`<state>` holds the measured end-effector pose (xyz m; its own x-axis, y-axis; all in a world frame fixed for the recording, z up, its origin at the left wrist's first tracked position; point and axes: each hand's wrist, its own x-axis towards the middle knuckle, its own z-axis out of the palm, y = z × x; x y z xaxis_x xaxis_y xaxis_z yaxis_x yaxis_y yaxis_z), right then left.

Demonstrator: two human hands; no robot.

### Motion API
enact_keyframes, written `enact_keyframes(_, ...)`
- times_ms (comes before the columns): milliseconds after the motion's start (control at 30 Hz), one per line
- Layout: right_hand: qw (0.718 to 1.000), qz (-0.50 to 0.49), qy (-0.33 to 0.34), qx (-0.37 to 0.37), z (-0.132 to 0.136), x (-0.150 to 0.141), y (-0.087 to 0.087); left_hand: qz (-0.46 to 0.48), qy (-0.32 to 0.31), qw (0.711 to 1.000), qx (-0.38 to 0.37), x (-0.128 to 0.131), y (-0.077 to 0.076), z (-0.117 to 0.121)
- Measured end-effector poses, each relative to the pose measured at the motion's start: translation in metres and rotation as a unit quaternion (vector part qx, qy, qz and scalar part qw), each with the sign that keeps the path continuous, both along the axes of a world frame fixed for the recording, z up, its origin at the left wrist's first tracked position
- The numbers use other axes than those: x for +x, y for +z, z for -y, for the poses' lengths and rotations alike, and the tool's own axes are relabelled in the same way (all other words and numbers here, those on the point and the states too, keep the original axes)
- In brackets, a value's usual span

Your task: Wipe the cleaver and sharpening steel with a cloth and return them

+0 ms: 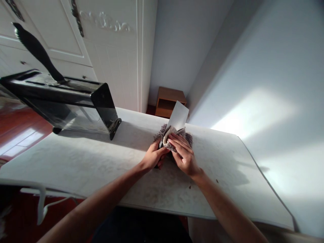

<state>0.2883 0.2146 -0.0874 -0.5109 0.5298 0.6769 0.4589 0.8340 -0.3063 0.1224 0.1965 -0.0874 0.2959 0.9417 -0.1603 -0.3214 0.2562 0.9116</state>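
Head view: a broad-bladed knife is held over the far middle of the white table, between the person's two hands and near the table's far edge. The left hand is closed around its dark handle, thumb laid across; the right hand has its fingers together, bent over a bunched brown-and-pale cloth and pressing it to the lower part of the blade. The cloth shows on both sides of the metal, so it seems to be folded around it, though the far side is hidden.

The step in hand looks like wiping the blade. The next move, as I judge it, calls for a firm left grip on the handle while the right hand slides the cloth outward along the metal, fingertips well clear of the edge; which side is the sharp one, I cannot tell.

The knife points away from the person, its square end up and forward, leaning somewhat to the right. Its long axis runs from the left hand, low and near, to that bare end, high and far, roughly in line with the left forearm. Whether any part of it touches the table cannot be made out. Well apart, to the left, stands a black-framed knife holder with another black handle rising from its top
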Motion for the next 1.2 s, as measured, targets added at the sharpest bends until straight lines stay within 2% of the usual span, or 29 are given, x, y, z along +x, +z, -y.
enact_keyframes(133,1.000,0.029,0.001,0.001,-0.006,0.006,-0.002,0.032,-0.012,0.999,-0.040,-0.001,0.000,0.000)
enact_keyframes(333,0.996,-0.030,-0.090,-0.001,-0.018,0.013,-0.007,0.036,-0.031,0.997,-0.063,-0.003,0.001,-0.001)
enact_keyframes(433,0.979,-0.084,-0.177,-0.056,-0.026,0.020,-0.011,0.042,-0.033,0.996,-0.064,-0.005,0.001,-0.003)
enact_keyframes(500,0.956,-0.125,-0.238,-0.116,-0.031,0.026,-0.013,0.047,-0.038,0.996,-0.064,-0.007,0.001,-0.004)
enact_keyframes(567,0.931,-0.175,-0.265,-0.180,-0.037,0.031,-0.015,0.052,-0.043,0.995,-0.066,-0.008,0.002,-0.005)
enact_keyframes(667,0.878,-0.313,-0.237,-0.272,-0.044,0.035,-0.013,0.061,-0.051,0.994,-0.081,-0.009,0.003,-0.008)
enact_keyframes(800,0.738,-0.518,-0.183,-0.391,-0.044,0.031,-0.005,0.088,-0.065,0.989,-0.097,-0.011,0.002,-0.011)
enact_keyframes(867,0.695,-0.554,-0.157,-0.431,-0.040,0.026,-0.001,0.100,-0.075,0.987,-0.101,-0.012,0.001,-0.013)
enact_keyframes(1033,0.656,-0.556,-0.077,-0.504,-0.027,0.010,0.000,0.096,-0.093,0.985,-0.109,-0.014,-0.001,-0.016)
enact_keyframes(1200,0.666,-0.512,-0.008,-0.542,-0.019,0.007,0.003,0.102,-0.071,0.986,-0.109,-0.013,0.000,-0.014)
